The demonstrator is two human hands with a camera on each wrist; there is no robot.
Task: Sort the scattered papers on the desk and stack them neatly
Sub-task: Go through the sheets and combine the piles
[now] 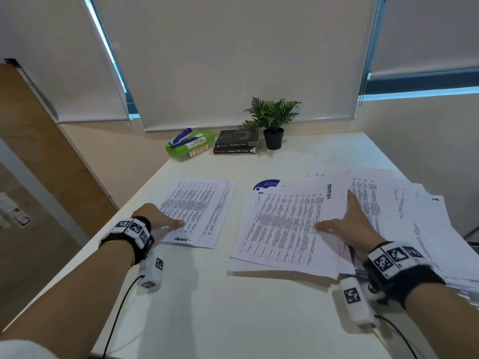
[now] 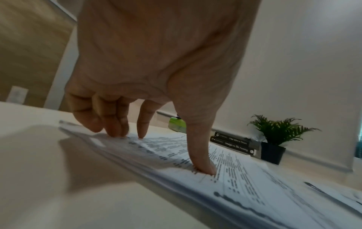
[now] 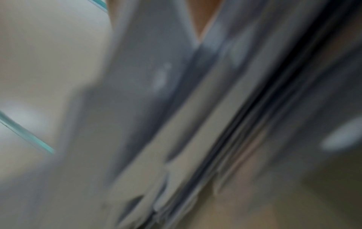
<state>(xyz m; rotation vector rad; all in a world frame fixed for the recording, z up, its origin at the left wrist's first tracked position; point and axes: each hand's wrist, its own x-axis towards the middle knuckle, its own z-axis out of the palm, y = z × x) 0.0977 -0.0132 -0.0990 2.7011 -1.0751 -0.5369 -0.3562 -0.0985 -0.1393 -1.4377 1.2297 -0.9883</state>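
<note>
My left hand (image 1: pixel 162 221) presses its fingertips (image 2: pixel 205 168) flat on the small neat pile (image 1: pixel 199 211) at middle left; nothing is gripped. My right hand (image 1: pixel 350 224) lies spread open on the messy papers (image 1: pixel 285 229) at middle right — it is the nearer one; their long side runs away from me, toward the top, so I think I slide them left.

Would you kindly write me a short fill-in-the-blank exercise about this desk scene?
1. The blue stapler lies on the ____ plastic box.
2. The black plant pot stands right of two stacked ____.
3. The left hand presses on the smaller stack of printed ____.

Answers: green; books; papers
</note>
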